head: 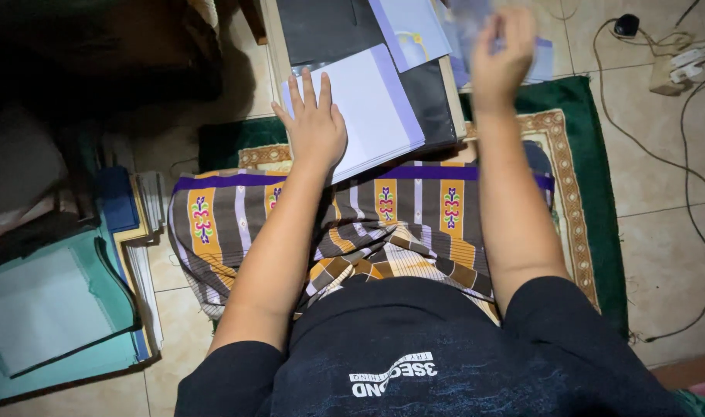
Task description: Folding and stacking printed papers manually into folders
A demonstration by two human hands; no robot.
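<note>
A: Where is the white paper stack point(372, 108)?
B: On the low wooden counter point(275, 46), by the dark folder point(329, 27). The left hand point(314, 123) lies flat on it, fingers apart.
A: And the right hand point(501, 54)?
B: Above the stack, blurry, fingers closed on a thin see-through sleeve point(468, 15).

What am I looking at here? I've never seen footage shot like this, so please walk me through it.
There is no machine: a camera on a person's head looks down at their own two bare hands. The person sits on the floor, a striped patterned cloth over the lap, on a green rug. The left hand lies flat on a stack of white paper sheets on a low table, beside a dark folder. The right hand is raised and blurred; it seems to hold a thin pale sheet, though that is unclear. A pile of teal folders lies on the tiled floor, and a power strip with cables.
</note>
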